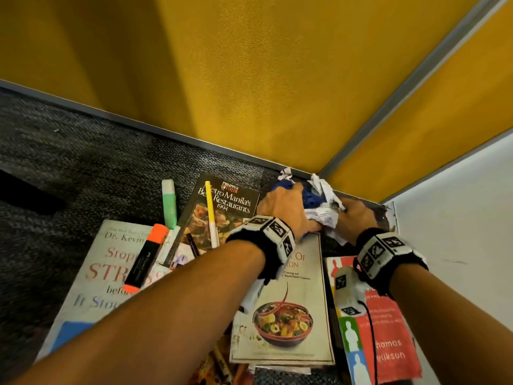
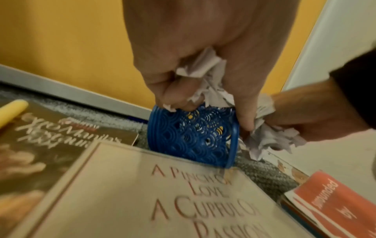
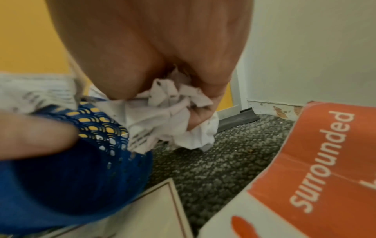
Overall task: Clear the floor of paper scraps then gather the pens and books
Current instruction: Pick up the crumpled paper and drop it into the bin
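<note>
Now my left hand (image 1: 280, 207) grasps paper scraps (image 2: 205, 83) at the blue basket (image 2: 193, 136); my right hand (image 1: 358, 215) clenches a scrap (image 3: 173, 116) beside it.

Black wristbands (image 1: 270, 245) with white marker tiles

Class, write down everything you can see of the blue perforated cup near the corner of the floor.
The blue cup looks like plastic, its wall pierced with a scalloped lattice and ringed by ridges near one end. It sits tilted on the grey carpet in the corner, beside the cream book. The left hand holds its rim along with crumpled paper scraps; the right hand grips more scraps against it.
</note>
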Action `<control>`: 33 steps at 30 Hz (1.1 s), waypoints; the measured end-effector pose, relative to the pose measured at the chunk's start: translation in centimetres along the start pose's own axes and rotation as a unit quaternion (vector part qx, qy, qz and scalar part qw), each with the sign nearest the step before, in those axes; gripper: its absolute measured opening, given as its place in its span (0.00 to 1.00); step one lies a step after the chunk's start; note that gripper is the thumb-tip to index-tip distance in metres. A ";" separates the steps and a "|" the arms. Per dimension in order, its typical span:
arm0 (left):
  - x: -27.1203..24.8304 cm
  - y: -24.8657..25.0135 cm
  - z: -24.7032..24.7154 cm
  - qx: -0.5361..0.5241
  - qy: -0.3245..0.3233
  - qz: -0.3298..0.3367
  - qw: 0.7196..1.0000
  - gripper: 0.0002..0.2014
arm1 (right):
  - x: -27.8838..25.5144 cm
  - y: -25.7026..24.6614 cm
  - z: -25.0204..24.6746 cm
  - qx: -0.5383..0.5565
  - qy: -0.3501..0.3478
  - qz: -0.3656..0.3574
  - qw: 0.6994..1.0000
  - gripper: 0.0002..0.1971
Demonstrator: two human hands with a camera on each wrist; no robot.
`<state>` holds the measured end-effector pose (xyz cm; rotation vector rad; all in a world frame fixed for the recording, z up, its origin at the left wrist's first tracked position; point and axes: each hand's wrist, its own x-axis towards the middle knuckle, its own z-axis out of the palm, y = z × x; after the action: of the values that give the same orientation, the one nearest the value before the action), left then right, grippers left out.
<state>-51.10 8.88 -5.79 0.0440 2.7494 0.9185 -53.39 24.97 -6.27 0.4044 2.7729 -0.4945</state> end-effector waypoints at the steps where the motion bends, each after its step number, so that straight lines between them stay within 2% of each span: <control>1: 0.0 0.0 0.3 0.009 0.002 -0.008 1.000 0.39 | -0.1 -0.2 0.1 -0.007 -0.010 -0.005 1.000 0.12; 4: 0.3 0.0 -0.3 0.005 0.039 -0.012 0.999 0.22 | -0.2 -0.7 0.0 0.012 0.033 -0.001 0.999 0.10; 7: 1.0 -0.9 -3.1 -0.064 0.081 -0.066 0.992 0.07 | 0.0 -1.3 -0.2 0.035 0.093 0.003 0.995 0.13; 9: 1.5 -2.2 -5.8 -0.131 0.127 -0.122 0.976 0.07 | 0.3 -2.0 0.1 0.018 0.102 -0.009 0.995 0.16; 12: 1.8 -5.0 -9.3 -0.182 0.189 -0.196 0.945 0.15 | 0.7 -3.8 1.5 -0.029 0.085 -0.067 0.994 0.21; 15: 1.7 -8.3 -10.9 -0.200 0.214 -0.261 0.920 0.19 | 1.3 -5.7 3.5 -0.120 -0.012 -0.127 0.985 0.33; 17: 1.3 -10.0 -10.9 -0.203 0.194 -0.271 0.921 0.20 | 1.5 -6.5 5.0 -0.202 -0.082 -0.143 0.965 0.33; 18: 1.1 -10.6 -10.7 -0.209 0.179 -0.263 0.925 0.20 | 1.4 -6.9 5.4 -0.217 -0.090 -0.142 0.962 0.31; 24: 0.6 -12.0 -9.9 -0.272 0.077 -0.178 0.943 0.18 | 0.3 -7.0 5.3 -0.198 -0.002 -0.128 0.972 0.21; 26: 0.1 -12.2 -10.7 -0.263 0.068 -0.161 0.949 0.21 | -0.4 -6.5 4.8 -0.145 0.041 -0.112 0.982 0.19; 29: -1.2 -13.9 -11.7 -0.197 0.036 -0.158 0.967 0.25 | -2.3 -5.5 3.8 -0.053 0.093 -0.062 0.992 0.21; 31: -2.6 -15.2 -11.6 -0.107 -0.014 -0.176 0.978 0.30 | -3.5 -4.7 3.4 -0.022 0.104 -0.038 0.994 0.22; 33: -4.6 -16.2 -11.1 -0.007 -0.061 -0.177 0.982 0.29 | -5.2 -4.0 3.1 0.003 0.111 -0.024 0.994 0.23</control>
<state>-48.53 -11.11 -5.92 -0.3662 2.5225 0.8066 -49.22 19.06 -6.19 0.4182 3.0015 -0.4966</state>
